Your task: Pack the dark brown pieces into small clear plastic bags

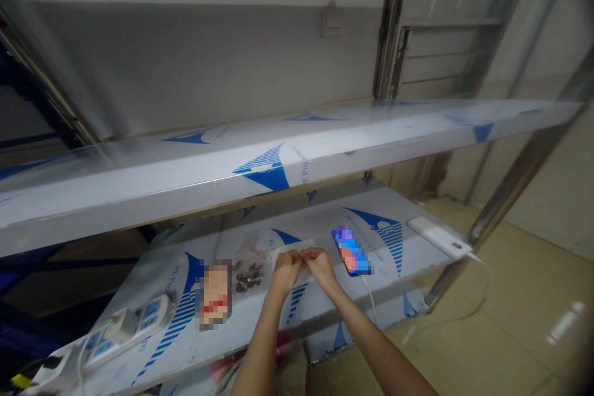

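Grey wall [208, 55] and metal posts [390, 43] stand beyond the phone [349, 250]; a long shelf [334, 148] in blue-printed film runs behind the phone and higher up; the surface [320, 213] under the phone wears similar film; both hands meet just left of the phone, above the surface; the left hand [288, 265], farther from the phone, has its grip pinched at the fingertips; the right hand [320, 265], nearer the phone, has its grip pinched as well, the two close together; a small reddish piece [303, 253] shows between them, left of the phone, too tiny to name; a pale wrapper [305, 244] lies by the fingers, left of the phone; farther left of the phone come a clear bag [253, 257] with dark brown pieces [250, 277], then a blurred tan-and-red packet [216, 291], then a white power strip [156, 315] with a plug [121, 325] in it; a white cable [370, 297] trails from the phone's near end; right of the phone, by the surface's end, lies a long white box [436, 237]
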Tool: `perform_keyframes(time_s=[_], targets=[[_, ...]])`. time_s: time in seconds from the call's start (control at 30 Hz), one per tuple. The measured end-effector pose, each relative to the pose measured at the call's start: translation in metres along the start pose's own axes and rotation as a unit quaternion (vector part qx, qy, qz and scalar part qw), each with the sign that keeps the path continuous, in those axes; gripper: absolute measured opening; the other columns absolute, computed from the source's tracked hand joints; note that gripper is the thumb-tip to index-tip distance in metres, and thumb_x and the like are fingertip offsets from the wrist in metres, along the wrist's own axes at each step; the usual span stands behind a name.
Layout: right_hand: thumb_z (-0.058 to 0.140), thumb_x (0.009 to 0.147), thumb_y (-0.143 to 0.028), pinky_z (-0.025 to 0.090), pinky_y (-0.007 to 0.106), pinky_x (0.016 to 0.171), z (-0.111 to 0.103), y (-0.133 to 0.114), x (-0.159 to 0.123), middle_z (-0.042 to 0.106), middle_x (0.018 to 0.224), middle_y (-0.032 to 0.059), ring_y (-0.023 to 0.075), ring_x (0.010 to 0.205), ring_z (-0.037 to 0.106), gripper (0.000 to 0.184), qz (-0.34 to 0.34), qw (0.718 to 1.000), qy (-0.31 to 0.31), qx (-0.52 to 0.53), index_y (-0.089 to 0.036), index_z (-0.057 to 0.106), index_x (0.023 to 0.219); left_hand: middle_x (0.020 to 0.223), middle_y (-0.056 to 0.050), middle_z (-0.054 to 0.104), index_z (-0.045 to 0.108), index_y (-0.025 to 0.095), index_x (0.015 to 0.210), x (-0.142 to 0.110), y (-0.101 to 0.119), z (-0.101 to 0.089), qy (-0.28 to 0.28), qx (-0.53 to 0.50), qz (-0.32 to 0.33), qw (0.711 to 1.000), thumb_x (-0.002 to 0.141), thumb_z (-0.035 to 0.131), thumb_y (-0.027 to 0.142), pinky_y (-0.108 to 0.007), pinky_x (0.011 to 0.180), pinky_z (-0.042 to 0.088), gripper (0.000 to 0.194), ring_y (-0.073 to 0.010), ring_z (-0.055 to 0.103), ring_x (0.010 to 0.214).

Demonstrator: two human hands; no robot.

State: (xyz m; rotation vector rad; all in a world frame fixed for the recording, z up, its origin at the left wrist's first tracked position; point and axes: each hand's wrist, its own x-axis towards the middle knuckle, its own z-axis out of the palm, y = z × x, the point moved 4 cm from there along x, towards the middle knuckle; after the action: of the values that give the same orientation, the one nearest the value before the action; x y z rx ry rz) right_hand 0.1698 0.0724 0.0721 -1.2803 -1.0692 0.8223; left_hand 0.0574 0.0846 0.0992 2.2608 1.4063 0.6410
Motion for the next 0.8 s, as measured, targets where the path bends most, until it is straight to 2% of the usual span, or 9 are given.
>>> perform_keyframes(time_s=[0.07, 0.2, 0.3, 0.4, 0.5, 0.57, 0.67, 0.73, 0.8], targets=[[0.050, 0.061, -0.021, 0.047, 0.028, 0.058, -0.003, -0.007, 0.000, 0.065, 0.061, 0.0066, 0.0177, 0.058, 0.060, 0.014, -0.029, 0.998, 0.012, -0.055, -0.016, 0.062, 0.056, 0.081, -0.007, 0.060, 0.060, 0.016, 0.079, -0.002, -0.001, 0.003, 0.033, 0.020, -0.004, 0.999, 0.079, 0.039, 0.022, -0.026, 0.074, 0.037, 0.022, -0.0178, 0.052, 0.081], [0.045, 0.062, -0.018, 0.046, 0.025, 0.049, -0.008, -0.001, 0.005, 0.063, 0.054, 0.0056, 0.0159, 0.049, 0.058, 0.016, 0.026, 0.998, 0.013, -0.055, -0.016, 0.058, 0.052, 0.082, -0.007, 0.060, 0.060, 0.017, 0.080, -0.007, -0.004, 0.001, 0.069, 0.051, -0.016, 0.996, 0.077, 0.042, 0.020, -0.027, 0.074, 0.036, 0.018, -0.0183, 0.052, 0.082], [0.048, 0.059, -0.017, 0.042, 0.022, 0.041, -0.005, 0.007, 0.014, 0.061, 0.050, 0.0019, 0.0130, 0.042, 0.054, 0.011, 0.042, 0.996, -0.051, -0.062, -0.015, 0.059, 0.058, 0.074, -0.006, 0.060, 0.060, 0.016, 0.076, -0.009, -0.001, 0.001, 0.035, 0.048, -0.022, 0.998, 0.077, 0.042, 0.022, -0.026, 0.069, 0.036, 0.019, -0.0177, 0.053, 0.076], [0.050, 0.055, -0.013, 0.041, 0.020, 0.042, 0.001, 0.011, 0.026, 0.064, 0.057, 0.0006, 0.0117, 0.045, 0.054, 0.022, 0.024, 0.992, -0.101, -0.069, -0.016, 0.063, 0.072, 0.067, -0.005, 0.058, 0.060, 0.016, 0.072, -0.011, 0.005, 0.002, 0.014, 0.044, -0.015, 0.999, 0.076, 0.042, 0.026, -0.027, 0.067, 0.036, 0.021, -0.0172, 0.053, 0.070], [0.048, 0.055, -0.015, 0.044, 0.022, 0.044, 0.004, 0.013, 0.037, 0.066, 0.063, 0.0036, 0.0134, 0.049, 0.057, 0.023, 0.045, 0.991, -0.113, -0.055, -0.015, 0.065, 0.070, 0.069, -0.006, 0.058, 0.058, 0.017, 0.067, -0.009, 0.001, 0.001, 0.079, 0.029, -0.019, 0.996, 0.074, 0.043, 0.026, -0.031, 0.077, 0.035, 0.019, -0.0195, 0.053, 0.078], [0.047, 0.056, -0.018, 0.045, 0.024, 0.043, 0.004, 0.014, 0.044, 0.067, 0.064, 0.0051, 0.0143, 0.047, 0.057, 0.024, 0.078, 0.991, -0.103, -0.032, -0.014, 0.065, 0.070, 0.079, -0.006, 0.059, 0.058, 0.018, 0.073, -0.003, -0.009, 0.003, 0.137, -0.046, -0.039, 0.989, 0.074, 0.043, 0.025, -0.033, 0.084, 0.032, 0.017, -0.0200, 0.050, 0.088], [0.048, 0.055, -0.021, 0.048, 0.027, 0.048, 0.004, 0.011, 0.051, 0.068, 0.073, 0.0068, 0.0163, 0.053, 0.060, 0.029, 0.084, 0.991, -0.104, 0.017, -0.014, 0.066, 0.077, 0.096, -0.007, 0.057, 0.053, 0.017, 0.093, 0.010, -0.034, 0.016, 0.172, -0.262, -0.145, 0.939, 0.077, 0.039, 0.029, -0.030, 0.080, 0.036, 0.024, -0.0176, 0.050, 0.091], [0.050, 0.056, -0.024, 0.050, 0.029, 0.057, 0.004, 0.006, 0.055, 0.068, 0.080, 0.0074, 0.0185, 0.065, 0.062, 0.030, 0.063, 0.990, -0.120, 0.039, -0.015, 0.066, 0.079, 0.094, -0.009, 0.057, 0.052, 0.015, 0.097, 0.019, -0.045, 0.033, 0.096, -0.405, -0.217, 0.883, 0.079, 0.036, 0.039, -0.028, 0.069, 0.040, 0.034, -0.0168, 0.054, 0.082], [0.052, 0.057, -0.027, 0.049, 0.032, 0.067, 0.001, 0.003, 0.058, 0.068, 0.085, 0.0079, 0.0204, 0.075, 0.062, 0.028, 0.035, 0.990, -0.130, 0.046, -0.016, 0.067, 0.079, 0.090, -0.008, 0.059, 0.053, 0.014, 0.098, 0.026, -0.046, 0.044, 0.003, -0.509, -0.213, 0.834, 0.076, 0.041, 0.046, -0.025, 0.061, 0.040, 0.040, -0.0147, 0.056, 0.072]])
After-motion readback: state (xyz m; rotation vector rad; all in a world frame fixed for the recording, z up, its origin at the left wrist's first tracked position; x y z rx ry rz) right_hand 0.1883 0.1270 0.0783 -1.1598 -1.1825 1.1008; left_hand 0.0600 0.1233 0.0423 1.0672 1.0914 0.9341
